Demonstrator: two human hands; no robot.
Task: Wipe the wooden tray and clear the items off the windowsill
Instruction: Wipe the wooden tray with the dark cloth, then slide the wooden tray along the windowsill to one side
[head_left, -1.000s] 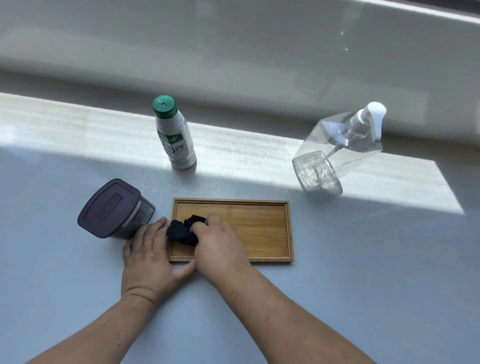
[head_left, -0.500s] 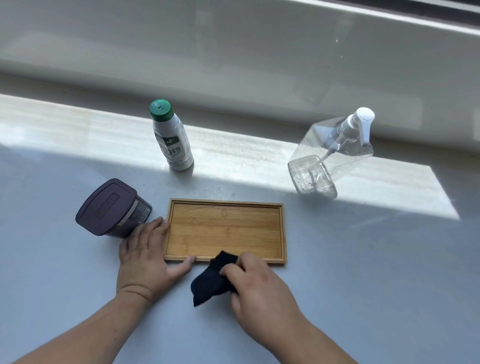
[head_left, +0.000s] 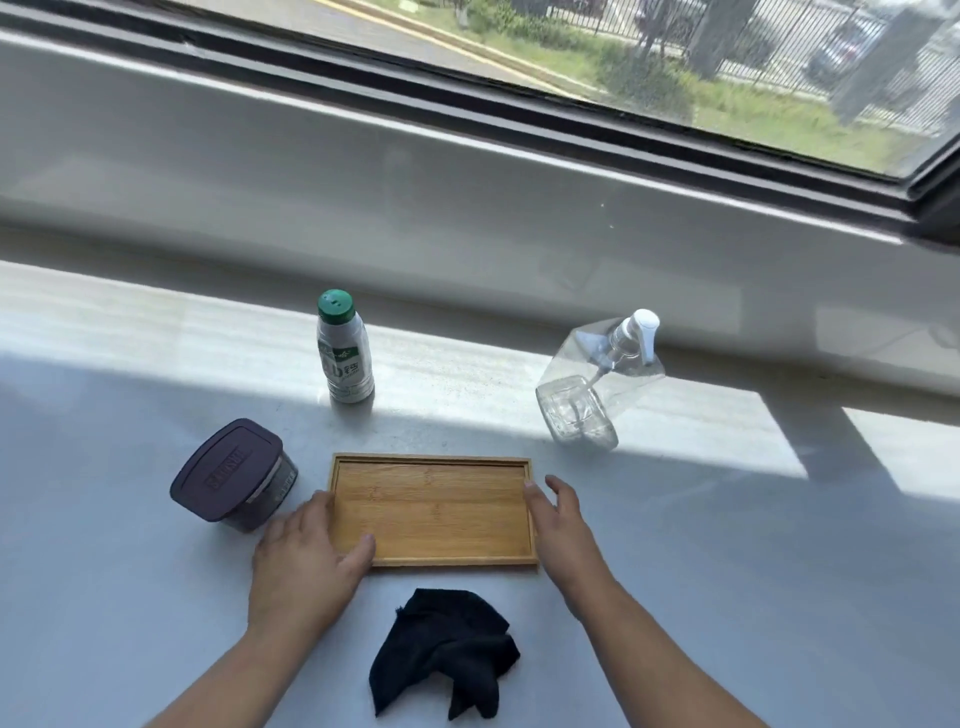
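Note:
The wooden tray (head_left: 431, 509) lies flat and bare on the grey windowsill (head_left: 727, 561). My left hand (head_left: 301, 566) presses against its left end, thumb over the front-left rim, holding it. My right hand (head_left: 561, 530) is at the tray's right rim with fingers spread and nothing in it; the fingertips touch the rim. A crumpled black cloth (head_left: 447, 654) lies loose on the sill just in front of the tray, between my forearms.
A white bottle with a green cap (head_left: 344, 358) stands behind the tray. A clear pump bottle (head_left: 597, 384) leans at the back right. A purple-lidded container (head_left: 234, 475) sits left of the tray. The window wall (head_left: 467, 218) rises behind.
My right hand pulled the cloth off the tray, dropped it on the sill in front, and moved to the tray's right rim. My view tilted up toward the window.

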